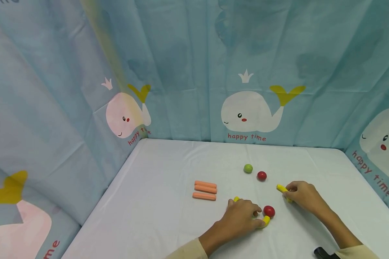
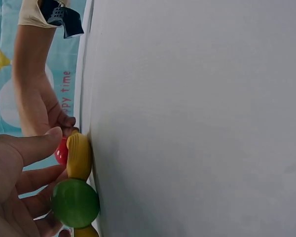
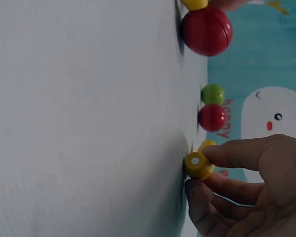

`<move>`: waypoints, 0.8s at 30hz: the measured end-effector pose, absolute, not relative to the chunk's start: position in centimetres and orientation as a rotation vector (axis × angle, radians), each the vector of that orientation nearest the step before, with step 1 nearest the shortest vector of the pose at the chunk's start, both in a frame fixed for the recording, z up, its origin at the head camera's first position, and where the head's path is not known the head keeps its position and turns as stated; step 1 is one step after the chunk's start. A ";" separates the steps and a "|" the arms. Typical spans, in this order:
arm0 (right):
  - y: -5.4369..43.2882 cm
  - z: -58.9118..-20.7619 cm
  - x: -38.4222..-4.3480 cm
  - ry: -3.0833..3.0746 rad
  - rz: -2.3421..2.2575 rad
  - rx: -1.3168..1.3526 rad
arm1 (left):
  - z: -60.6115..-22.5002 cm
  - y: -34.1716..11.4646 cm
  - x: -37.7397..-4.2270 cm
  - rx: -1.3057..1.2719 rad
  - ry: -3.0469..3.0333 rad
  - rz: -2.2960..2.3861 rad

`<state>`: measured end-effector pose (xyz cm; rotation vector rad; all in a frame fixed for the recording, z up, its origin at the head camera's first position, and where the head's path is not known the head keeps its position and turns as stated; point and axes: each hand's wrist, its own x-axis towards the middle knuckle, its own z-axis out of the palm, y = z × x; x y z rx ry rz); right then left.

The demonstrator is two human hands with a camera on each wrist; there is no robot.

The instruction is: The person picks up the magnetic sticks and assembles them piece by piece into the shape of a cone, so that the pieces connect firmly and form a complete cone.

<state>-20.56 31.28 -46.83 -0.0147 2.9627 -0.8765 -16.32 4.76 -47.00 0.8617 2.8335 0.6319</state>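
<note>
My right hand (image 1: pixel 303 194) pinches a yellow stick (image 1: pixel 281 188) between thumb and fingers, close over the table. In the right wrist view, that stick's round end (image 3: pixel 195 161) has a pale dot in its middle. My left hand (image 1: pixel 241 217) arches over a row of toy pieces, its thumb and fingers about a curved yellow stick (image 2: pixel 80 157). One end of this stick meets a red ball (image 1: pixel 269 211); the other meets a green ball (image 2: pixel 75 203), hidden under the hand in the head view. Past the green ball another yellow stick (image 1: pixel 236 199) shows.
Three orange sticks (image 1: pixel 204 196) lie side by side left of my left hand. A light green ball (image 1: pixel 247 168) and another red ball (image 1: pixel 262 176) sit farther back. A white cloth covers the table (image 1: pixel 149 201); blue whale-print curtains (image 1: pixel 188 72) stand around it.
</note>
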 end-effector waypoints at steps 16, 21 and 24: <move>29.2 -46.6 -19.6 2.891 -0.991 0.002 | -47.0 6.7 -16.1 0.754 2.807 0.670; 28.7 -46.7 -19.3 2.867 -1.032 0.010 | -47.1 6.6 -16.2 0.770 2.783 0.684; 28.3 -46.8 -19.2 2.841 -1.063 0.021 | -47.2 6.5 -16.1 0.780 2.781 0.690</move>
